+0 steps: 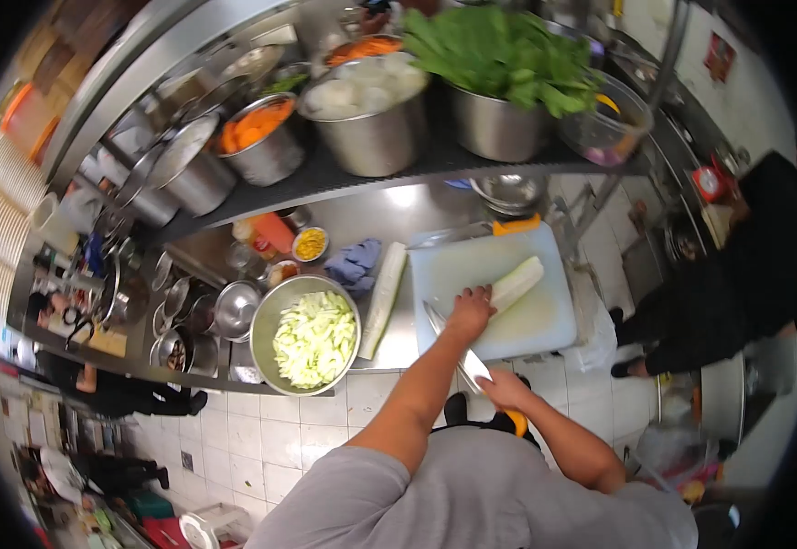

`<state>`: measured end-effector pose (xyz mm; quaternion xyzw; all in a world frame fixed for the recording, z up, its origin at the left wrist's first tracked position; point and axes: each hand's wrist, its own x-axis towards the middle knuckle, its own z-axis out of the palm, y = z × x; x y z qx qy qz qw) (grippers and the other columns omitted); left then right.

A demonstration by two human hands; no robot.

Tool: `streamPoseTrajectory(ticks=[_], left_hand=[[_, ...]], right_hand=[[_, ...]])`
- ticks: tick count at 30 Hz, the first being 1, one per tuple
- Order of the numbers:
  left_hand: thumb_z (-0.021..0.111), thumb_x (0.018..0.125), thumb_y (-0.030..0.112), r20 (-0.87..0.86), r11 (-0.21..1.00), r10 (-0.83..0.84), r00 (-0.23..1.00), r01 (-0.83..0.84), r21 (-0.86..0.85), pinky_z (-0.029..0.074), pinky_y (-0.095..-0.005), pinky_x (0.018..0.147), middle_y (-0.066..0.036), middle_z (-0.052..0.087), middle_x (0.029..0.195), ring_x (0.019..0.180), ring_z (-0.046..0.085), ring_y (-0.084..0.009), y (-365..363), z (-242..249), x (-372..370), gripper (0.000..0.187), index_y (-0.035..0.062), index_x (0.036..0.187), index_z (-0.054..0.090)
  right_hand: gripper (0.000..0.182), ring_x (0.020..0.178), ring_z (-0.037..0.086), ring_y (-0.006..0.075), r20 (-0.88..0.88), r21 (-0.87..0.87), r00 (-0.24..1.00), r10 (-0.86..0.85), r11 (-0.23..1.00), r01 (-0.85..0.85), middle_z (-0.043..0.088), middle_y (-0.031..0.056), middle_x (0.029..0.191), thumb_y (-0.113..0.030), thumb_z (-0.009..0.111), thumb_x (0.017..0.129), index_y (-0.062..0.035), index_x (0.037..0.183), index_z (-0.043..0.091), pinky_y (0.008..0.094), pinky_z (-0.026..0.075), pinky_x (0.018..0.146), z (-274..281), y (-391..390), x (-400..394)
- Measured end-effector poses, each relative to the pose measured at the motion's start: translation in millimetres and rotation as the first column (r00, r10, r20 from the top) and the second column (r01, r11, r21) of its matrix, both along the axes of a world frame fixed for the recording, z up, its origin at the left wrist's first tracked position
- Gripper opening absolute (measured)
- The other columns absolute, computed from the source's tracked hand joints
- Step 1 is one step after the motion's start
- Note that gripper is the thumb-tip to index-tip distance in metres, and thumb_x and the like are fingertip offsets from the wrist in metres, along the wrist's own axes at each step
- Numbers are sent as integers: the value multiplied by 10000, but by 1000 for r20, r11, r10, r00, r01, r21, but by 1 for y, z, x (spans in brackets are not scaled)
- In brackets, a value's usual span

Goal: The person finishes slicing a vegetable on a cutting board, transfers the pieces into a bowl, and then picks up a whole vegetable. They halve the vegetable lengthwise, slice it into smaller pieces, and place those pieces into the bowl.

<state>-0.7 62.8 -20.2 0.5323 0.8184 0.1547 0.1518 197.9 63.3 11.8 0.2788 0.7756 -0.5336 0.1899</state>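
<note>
My left hand (473,309) presses down on the near end of a long, peeled, pale green vegetable (516,285), its fingers curled over it. The vegetable lies slantwise on a white cutting board (545,325). In my right hand (506,390) is a knife (473,366), gripped by its orange handle. Its blade points up and left across the board's near left corner, passing by my left wrist. Left of the board lies a second long pale vegetable (385,300). A steel bowl (258,352) farther left holds many cut pale green pieces (314,340).
Another orange-handled knife (517,225) lies along the board's far edge. A crumpled blue cloth (355,265) and a small bowl of yellow bits (310,244) sit behind the bowl. The shelf above carries several steel pots and leafy greens (508,55). A person in black (728,265) stands at right.
</note>
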Motion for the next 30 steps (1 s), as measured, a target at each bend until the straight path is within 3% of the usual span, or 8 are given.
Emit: streamPoseTrajectory(ticks=[5, 7, 10, 16, 19, 22, 25, 30], left_hand=[[663, 883, 258, 97, 996, 46, 994, -53, 78, 459, -514, 935, -167, 553, 1268, 1152, 533, -385, 1, -4, -2, 508, 29, 1315, 523], [651, 880, 210, 82, 997, 39, 996, -44, 68, 454, -509, 967, -158, 548, 1275, 1204, 511, -369, -2, 11, -2, 544, 26, 1369, 501], [641, 874, 188, -19, 999, 5, 1000, -4, 44, 439, -509, 1005, -167, 522, 1336, 1241, 484, -374, 1, 22, -10, 587, 17, 1407, 468], [578, 810, 32, 39, 1000, 28, 999, -28, -12, 531, -467, 893, -228, 568, 1300, 1069, 634, -391, 21, 45, -30, 489, -7, 1295, 526], [585, 770, 11, 58, 999, -36, 998, 37, -22, 536, -482, 873, -239, 659, 1140, 1013, 669, -383, 39, 92, -22, 512, -3, 1280, 542], [600, 763, 25, 26, 969, -245, 969, 244, 33, 516, -492, 900, -222, 594, 1253, 1046, 644, -400, 61, 135, 3, 512, 6, 1273, 550], [578, 810, 32, -6, 921, -387, 922, 387, 38, 546, -489, 859, -203, 610, 1186, 993, 671, -389, 94, 178, 53, 375, 4, 1183, 591], [651, 803, 63, -86, 822, -541, 837, 548, 158, 511, -475, 935, -185, 611, 1202, 1071, 633, -392, 179, 156, 110, 454, 63, 1254, 599]], right_hand=[[424, 485, 609, 203, 65, -5, 983, 171, 985, -171, 622, 110, 635, -397, 547, 1006, 16, 910, 570, 360, 483, 477, -10, -21, 20], [402, 506, 611, 200, 77, -33, 997, -11, 999, 14, 622, 105, 655, -374, 566, 995, 23, 937, 580, 366, 486, 498, -5, -19, 4], [391, 517, 608, 198, 37, 67, 999, 33, 997, -36, 611, 110, 668, -359, 576, 984, 31, 963, 579, 369, 485, 509, 5, -4, 2], [387, 544, 620, 241, 28, 200, 993, 118, 972, -121, 631, 145, 691, -360, 597, 964, 22, 918, 559, 398, 493, 547, -4, 28, 31], [378, 681, 649, 369, -68, 356, 980, 186, 922, -150, 646, 206, 747, -392, 623, 935, -18, 932, 568, 459, 501, 637, 2, 41, 71], [335, 761, 636, 444, -145, 348, 982, 124, 935, -67, 651, 233, 797, -384, 646, 904, -58, 950, 590, 488, 499, 667, 25, 46, 94], [329, 773, 636, 443, -99, 325, 995, 4, 945, 28, 648, 234, 801, -376, 659, 888, -62, 961, 593, 499, 499, 684, 39, 56, 120], [269, 803, 637, 456, -115, 323, 993, -24, 945, 60, 664, 236, 820, -294, 639, 887, -36, 962, 620, 514, 497, 717, 48, 86, 136]])
